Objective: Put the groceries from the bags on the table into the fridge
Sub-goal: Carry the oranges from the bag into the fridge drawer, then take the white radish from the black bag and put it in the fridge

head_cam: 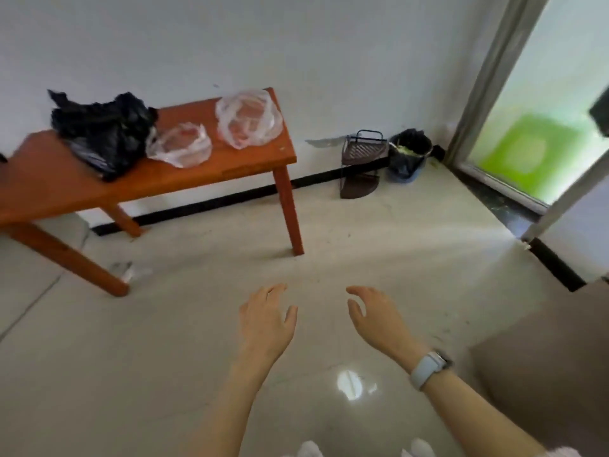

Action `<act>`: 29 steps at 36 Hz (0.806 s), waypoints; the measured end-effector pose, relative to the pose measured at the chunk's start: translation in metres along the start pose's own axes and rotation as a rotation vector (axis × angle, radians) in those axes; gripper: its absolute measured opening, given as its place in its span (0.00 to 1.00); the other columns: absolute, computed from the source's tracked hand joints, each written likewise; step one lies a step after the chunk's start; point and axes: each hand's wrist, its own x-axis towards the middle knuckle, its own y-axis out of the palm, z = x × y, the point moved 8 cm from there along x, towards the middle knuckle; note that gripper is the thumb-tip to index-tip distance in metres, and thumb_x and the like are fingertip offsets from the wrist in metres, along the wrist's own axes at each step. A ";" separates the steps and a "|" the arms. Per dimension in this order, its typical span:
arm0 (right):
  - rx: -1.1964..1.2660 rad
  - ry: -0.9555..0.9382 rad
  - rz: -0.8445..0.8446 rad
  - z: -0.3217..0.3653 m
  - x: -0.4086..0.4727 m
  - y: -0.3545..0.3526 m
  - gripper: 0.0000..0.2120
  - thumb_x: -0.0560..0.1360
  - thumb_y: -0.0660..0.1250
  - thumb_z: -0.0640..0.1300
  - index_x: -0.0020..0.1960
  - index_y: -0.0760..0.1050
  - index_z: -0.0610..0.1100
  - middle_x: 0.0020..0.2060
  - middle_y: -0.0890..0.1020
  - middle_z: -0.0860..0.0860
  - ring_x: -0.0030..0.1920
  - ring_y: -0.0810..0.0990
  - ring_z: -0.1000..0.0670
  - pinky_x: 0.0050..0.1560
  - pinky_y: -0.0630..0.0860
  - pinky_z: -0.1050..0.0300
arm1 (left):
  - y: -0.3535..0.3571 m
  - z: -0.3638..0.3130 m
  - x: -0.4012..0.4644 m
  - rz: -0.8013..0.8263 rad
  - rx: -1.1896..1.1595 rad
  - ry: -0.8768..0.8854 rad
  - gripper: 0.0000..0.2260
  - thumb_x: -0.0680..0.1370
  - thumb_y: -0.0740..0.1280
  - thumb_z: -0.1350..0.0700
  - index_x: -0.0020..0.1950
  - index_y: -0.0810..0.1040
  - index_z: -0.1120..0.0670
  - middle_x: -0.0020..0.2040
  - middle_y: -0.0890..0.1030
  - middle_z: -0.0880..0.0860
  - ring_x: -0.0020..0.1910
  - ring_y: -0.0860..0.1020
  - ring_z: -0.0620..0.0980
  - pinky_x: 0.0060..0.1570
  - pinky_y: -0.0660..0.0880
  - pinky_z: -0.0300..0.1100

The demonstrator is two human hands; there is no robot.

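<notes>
Both hands empty, fingers loosely spread: left hand (265,319) and right hand (375,316) held out side by side over the pale floor (379,232), palms down, a light-banded watch (428,371) on the right wrist. Ahead-left, well apart from the hands, the orange wooden table (240,163) carries a crumpled black bag (102,127), a clear bag (181,145) touching it, and a second clear bag (248,118) nearer the far end; contents blurred. Against the wall to the right stand a dark wire rack (362,159) and a lined bin (408,151) just beside it, with a doorway (540,127) at far right; fridge not visible.
</notes>
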 end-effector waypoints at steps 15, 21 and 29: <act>0.065 -0.313 0.240 0.222 0.192 0.121 0.16 0.79 0.56 0.43 0.66 0.70 0.41 0.63 0.75 0.46 0.63 0.72 0.48 0.63 0.64 0.61 | -0.100 0.230 0.112 -0.104 -0.128 -0.370 0.19 0.79 0.59 0.52 0.69 0.67 0.54 0.69 0.69 0.54 0.68 0.65 0.53 0.66 0.62 0.48; 0.082 -0.391 0.252 0.295 0.317 0.132 0.16 0.79 0.56 0.43 0.66 0.70 0.41 0.63 0.75 0.46 0.62 0.72 0.48 0.61 0.64 0.61 | -0.150 0.281 0.236 -0.184 -0.129 -0.364 0.18 0.78 0.61 0.54 0.68 0.69 0.56 0.67 0.70 0.55 0.67 0.68 0.53 0.65 0.65 0.46; 0.057 -0.442 0.247 0.388 0.467 0.149 0.16 0.78 0.58 0.42 0.64 0.72 0.41 0.61 0.76 0.44 0.61 0.74 0.45 0.60 0.67 0.57 | -0.219 0.338 0.373 -0.237 -0.156 -0.351 0.18 0.79 0.62 0.55 0.68 0.69 0.56 0.67 0.70 0.54 0.67 0.68 0.51 0.65 0.65 0.43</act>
